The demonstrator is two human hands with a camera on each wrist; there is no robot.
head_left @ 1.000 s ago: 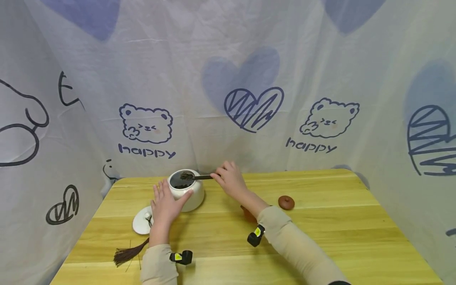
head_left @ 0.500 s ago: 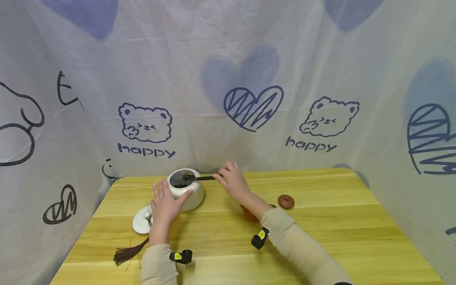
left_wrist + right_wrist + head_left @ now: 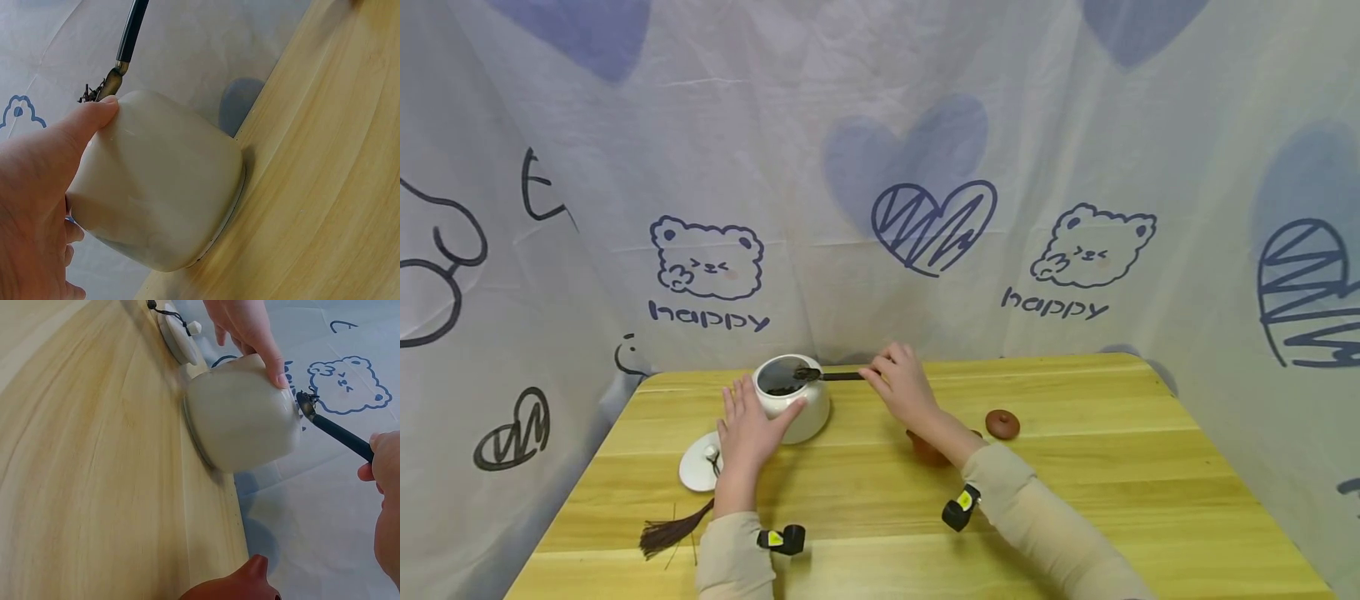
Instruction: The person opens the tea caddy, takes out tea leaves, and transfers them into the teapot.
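A white ceramic jar (image 3: pixel 805 421) stands uncovered, with dark tea leaves (image 3: pixel 784 390) inside. My left hand (image 3: pixel 752 429) holds its near left side, thumb toward the right and fingers along the left. My right hand (image 3: pixel 904 385) pinches the black handle of a tea scoop (image 3: pixel 842 376). The scoop's metal head, carrying dark leaves (image 3: pixel 307 399), is at the jar's mouth on the right side. Under my right forearm sits a reddish-brown clay teapot (image 3: pixel 927 450), largely hidden in the head view; its spout shows in the right wrist view.
The jar's white lid (image 3: pixel 697 465), with a dark cord on its knob, lies left of my left hand. A brown tassel (image 3: pixel 672 533) trails from it. Right of the teapot lies a small clay lid (image 3: pixel 1003 424). A printed cloth (image 3: pixel 820 275) hangs behind the wooden table (image 3: pixel 1120 467).
My right hand has drawn slightly to the right, bringing the loaded scoop from over the jar's middle to its right rim. My left hand and the jar have stayed in place.
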